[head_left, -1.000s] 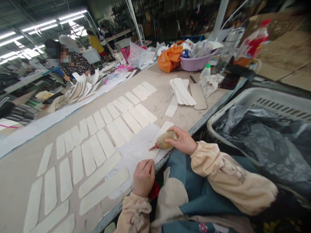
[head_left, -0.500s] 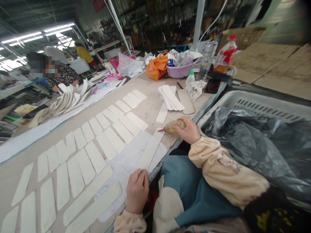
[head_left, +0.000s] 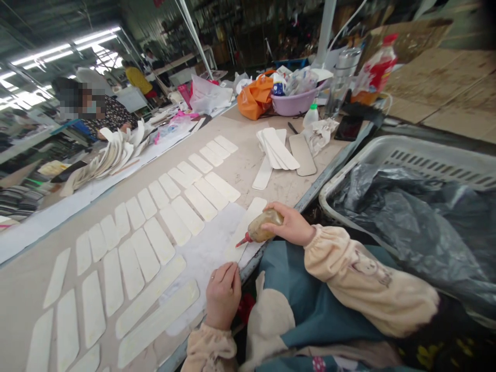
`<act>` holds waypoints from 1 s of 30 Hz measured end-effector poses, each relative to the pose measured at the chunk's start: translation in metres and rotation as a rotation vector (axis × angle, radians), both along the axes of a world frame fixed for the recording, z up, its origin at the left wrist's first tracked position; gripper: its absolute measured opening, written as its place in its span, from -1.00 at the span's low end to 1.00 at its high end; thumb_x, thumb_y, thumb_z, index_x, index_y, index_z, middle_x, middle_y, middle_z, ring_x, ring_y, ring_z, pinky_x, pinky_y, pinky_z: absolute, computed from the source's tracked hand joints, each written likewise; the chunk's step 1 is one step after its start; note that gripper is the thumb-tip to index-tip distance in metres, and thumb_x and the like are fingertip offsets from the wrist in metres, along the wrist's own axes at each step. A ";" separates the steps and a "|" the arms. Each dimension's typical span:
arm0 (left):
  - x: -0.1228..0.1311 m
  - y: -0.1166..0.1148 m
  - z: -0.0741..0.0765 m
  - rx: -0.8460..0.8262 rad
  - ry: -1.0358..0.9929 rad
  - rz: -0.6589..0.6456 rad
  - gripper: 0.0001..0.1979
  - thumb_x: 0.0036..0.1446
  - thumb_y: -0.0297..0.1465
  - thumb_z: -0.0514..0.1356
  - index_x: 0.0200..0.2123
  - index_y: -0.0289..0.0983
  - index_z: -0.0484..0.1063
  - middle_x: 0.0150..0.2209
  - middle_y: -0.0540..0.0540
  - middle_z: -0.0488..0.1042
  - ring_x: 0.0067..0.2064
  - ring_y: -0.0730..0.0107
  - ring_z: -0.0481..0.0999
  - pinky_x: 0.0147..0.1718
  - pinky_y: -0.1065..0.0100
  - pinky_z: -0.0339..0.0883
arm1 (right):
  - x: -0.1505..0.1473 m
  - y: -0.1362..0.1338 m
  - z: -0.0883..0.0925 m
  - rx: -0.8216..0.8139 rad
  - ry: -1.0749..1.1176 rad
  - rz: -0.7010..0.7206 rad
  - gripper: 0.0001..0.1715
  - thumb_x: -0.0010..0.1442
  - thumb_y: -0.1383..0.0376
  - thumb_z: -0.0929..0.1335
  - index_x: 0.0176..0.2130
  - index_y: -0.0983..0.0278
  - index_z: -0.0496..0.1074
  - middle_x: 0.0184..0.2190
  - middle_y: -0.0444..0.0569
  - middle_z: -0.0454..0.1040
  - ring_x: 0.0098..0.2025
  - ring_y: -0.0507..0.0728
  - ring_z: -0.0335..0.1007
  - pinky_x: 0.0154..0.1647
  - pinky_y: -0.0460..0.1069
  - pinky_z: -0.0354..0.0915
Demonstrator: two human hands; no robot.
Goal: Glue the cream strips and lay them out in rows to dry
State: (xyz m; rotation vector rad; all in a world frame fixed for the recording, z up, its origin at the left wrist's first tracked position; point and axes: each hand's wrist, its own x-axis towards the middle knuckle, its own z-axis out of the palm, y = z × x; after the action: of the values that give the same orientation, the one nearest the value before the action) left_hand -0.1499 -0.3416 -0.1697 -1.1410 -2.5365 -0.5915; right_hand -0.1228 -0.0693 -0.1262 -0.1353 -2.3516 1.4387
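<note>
My right hand [head_left: 290,223] is wrapped round a squeeze bottle [head_left: 264,227] with a cloudy yellowish body and a red nozzle. The bottle is tilted, its tip pointing down at the near part of a white strip with rounded ends [head_left: 253,209]. Whether the tip touches the strip I cannot tell. At the table's front edge, my left hand [head_left: 223,294] has its fingers closed on the strip's near end, with the fingertips partly hidden. Under the strip lies a whitish sheet [head_left: 217,243]. Rows of similar white pieces [head_left: 141,253], some with yellowish smears, lie to the left.
A small stack of white strips [head_left: 277,150] lies farther back beside a beige piece [head_left: 303,155]. Behind are a purple basin [head_left: 295,105], an orange bag [head_left: 254,98] and bottles. At right stands a plastic crate [head_left: 437,160] with a black liner. A co-worker [head_left: 112,113] sits across the table.
My right hand has moved the bottle's nozzle from the strip's far end toward its near end, closer to my left hand. My left hand keeps its place. The view has shifted slightly.
</note>
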 end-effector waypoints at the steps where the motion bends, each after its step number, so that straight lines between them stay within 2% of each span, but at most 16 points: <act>1: 0.000 0.000 0.000 -0.003 0.001 -0.003 -0.80 0.16 -0.46 0.09 -0.17 -0.26 0.46 -0.21 -0.17 0.49 -0.21 0.30 0.46 -0.17 0.22 0.37 | -0.001 -0.003 -0.001 0.022 0.011 0.003 -0.56 0.01 0.08 0.42 -0.13 0.21 0.35 -0.27 -0.11 0.43 -0.26 0.13 0.35 -0.18 0.00 0.26; 4: 0.002 -0.001 0.000 -0.009 -0.001 -0.003 -0.79 0.16 -0.47 0.09 -0.15 -0.26 0.46 -0.21 -0.17 0.50 -0.21 0.29 0.46 -0.17 0.21 0.36 | -0.002 -0.002 -0.003 0.088 0.032 -0.063 -0.60 0.03 0.11 0.41 -0.14 0.21 0.35 -0.25 -0.09 0.43 -0.23 0.14 0.35 -0.15 0.02 0.26; 10: 0.002 -0.002 -0.004 0.016 0.006 -0.002 -0.79 0.14 -0.49 0.12 -0.15 -0.28 0.45 -0.21 -0.17 0.50 -0.19 0.29 0.45 -0.15 0.21 0.35 | -0.004 0.040 -0.003 0.199 0.059 -0.350 -0.59 0.04 0.09 0.40 -0.14 0.21 0.35 -0.26 -0.04 0.42 -0.21 0.20 0.35 -0.11 0.09 0.25; 13: 0.003 -0.001 -0.004 0.029 0.009 -0.007 -0.79 0.13 -0.50 0.12 -0.16 -0.29 0.45 -0.20 -0.17 0.49 -0.18 0.29 0.44 -0.13 0.22 0.34 | -0.002 0.047 -0.001 0.209 0.073 -0.420 -0.58 0.04 0.08 0.40 -0.14 0.22 0.34 -0.25 -0.03 0.42 -0.21 0.21 0.35 -0.10 0.10 0.24; 15: 0.003 0.000 -0.004 0.039 0.013 -0.013 -0.80 0.13 -0.50 0.12 -0.17 -0.29 0.45 -0.21 -0.18 0.49 -0.19 0.30 0.44 -0.13 0.23 0.34 | 0.000 0.039 0.002 0.186 0.085 -0.367 -0.57 0.04 0.09 0.40 -0.13 0.22 0.33 -0.23 -0.04 0.41 -0.20 0.20 0.35 -0.09 0.09 0.24; 20: 0.003 0.001 -0.003 0.040 0.012 -0.006 -0.81 0.15 -0.50 0.11 -0.18 -0.31 0.46 -0.23 -0.18 0.49 -0.20 0.32 0.43 -0.15 0.23 0.35 | -0.001 -0.008 0.011 0.073 0.043 -0.076 -0.58 0.04 0.09 0.40 -0.14 0.22 0.33 -0.24 -0.07 0.42 -0.22 0.15 0.35 -0.15 0.02 0.25; 23: 0.003 0.001 -0.004 0.043 0.005 -0.013 -0.82 0.15 -0.50 0.11 -0.19 -0.32 0.46 -0.24 -0.18 0.48 -0.21 0.32 0.43 -0.17 0.23 0.35 | -0.006 -0.027 0.010 0.084 0.034 -0.005 -0.58 0.04 0.11 0.40 -0.13 0.24 0.33 -0.23 -0.07 0.42 -0.22 0.14 0.34 -0.15 0.01 0.25; 26: 0.003 0.000 -0.006 0.053 0.000 -0.010 -0.81 0.13 -0.51 0.12 -0.18 -0.33 0.45 -0.24 -0.18 0.48 -0.21 0.31 0.42 -0.16 0.23 0.35 | -0.009 -0.031 0.006 0.129 0.025 0.015 -0.58 0.04 0.12 0.41 -0.13 0.24 0.34 -0.26 -0.09 0.42 -0.25 0.12 0.34 -0.18 -0.01 0.25; 30: 0.003 0.001 -0.008 0.059 -0.008 -0.013 -0.81 0.12 -0.51 0.14 -0.18 -0.32 0.46 -0.23 -0.17 0.48 -0.20 0.30 0.43 -0.16 0.24 0.35 | -0.004 -0.023 0.004 0.117 -0.006 0.054 -0.59 0.03 0.12 0.41 -0.15 0.23 0.36 -0.27 -0.10 0.43 -0.25 0.12 0.37 -0.18 -0.02 0.26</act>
State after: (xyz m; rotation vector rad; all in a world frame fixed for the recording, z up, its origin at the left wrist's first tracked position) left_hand -0.1473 -0.3409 -0.1774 -1.1376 -2.5025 -0.6713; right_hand -0.1266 -0.0927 -0.1220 -0.0453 -2.4543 1.3223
